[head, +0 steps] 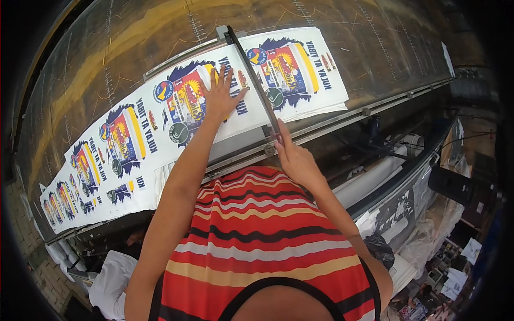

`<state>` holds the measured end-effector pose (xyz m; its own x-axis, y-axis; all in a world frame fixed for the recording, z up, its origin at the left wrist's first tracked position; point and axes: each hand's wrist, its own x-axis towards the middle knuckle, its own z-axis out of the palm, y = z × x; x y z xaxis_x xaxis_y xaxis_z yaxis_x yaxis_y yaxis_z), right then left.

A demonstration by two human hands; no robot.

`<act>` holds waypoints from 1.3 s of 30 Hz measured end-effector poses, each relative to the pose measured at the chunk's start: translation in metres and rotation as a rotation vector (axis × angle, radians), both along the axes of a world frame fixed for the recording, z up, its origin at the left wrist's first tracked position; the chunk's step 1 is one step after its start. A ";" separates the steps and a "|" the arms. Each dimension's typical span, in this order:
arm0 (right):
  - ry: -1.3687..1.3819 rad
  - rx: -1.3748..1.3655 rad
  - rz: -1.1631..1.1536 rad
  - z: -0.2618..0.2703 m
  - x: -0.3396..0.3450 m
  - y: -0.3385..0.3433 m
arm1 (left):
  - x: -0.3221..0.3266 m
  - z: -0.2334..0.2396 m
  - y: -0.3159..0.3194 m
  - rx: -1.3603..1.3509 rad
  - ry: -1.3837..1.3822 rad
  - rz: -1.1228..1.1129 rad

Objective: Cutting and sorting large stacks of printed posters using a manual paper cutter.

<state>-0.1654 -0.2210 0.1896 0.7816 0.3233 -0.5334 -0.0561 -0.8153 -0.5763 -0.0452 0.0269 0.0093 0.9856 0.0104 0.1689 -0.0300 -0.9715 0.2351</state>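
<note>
My left hand (220,94) lies palm down with spread fingers on a long white printed sheet (158,120) that carries repeated colourful designs in reversed lettering. In my right hand (295,154) is the near end of a long dark cutter arm (257,80), at the table's near edge. The arm crosses the sheet at a slant, its far end at a small grey block (221,32). Right of it lie printed sheets (333,94) with the same design, seemingly stacked. Whether the two sides are joined beneath the arm is hidden.
The large brown worktable (361,52) has scratches and ruler-like marks. A metal rail (333,120) runs along its near edge. A metal straightedge (180,58) lies behind the sheet. Rolled white material (369,178) and clear plastic (425,236) are below right. A person in white (112,281) is at lower left.
</note>
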 end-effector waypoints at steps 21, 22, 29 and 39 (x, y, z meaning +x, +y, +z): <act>-0.147 0.727 -0.389 0.042 0.031 -0.026 | -0.011 0.004 0.007 0.009 0.000 0.030; -0.236 0.808 -0.481 0.025 0.053 -0.023 | -0.013 0.004 0.006 0.003 -0.004 0.028; -0.359 0.368 -0.300 -0.196 0.147 0.038 | -0.014 0.011 -0.014 -0.066 0.035 -0.015; -0.467 0.379 -0.284 -0.195 0.166 0.030 | -0.043 0.009 0.026 -0.061 -0.043 -0.150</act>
<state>0.0001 -0.1915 -0.0058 0.9855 0.1696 -0.0078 0.0865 -0.5415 -0.8363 -0.0882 0.0527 0.0182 0.9687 -0.1250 0.2144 -0.1852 -0.9392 0.2893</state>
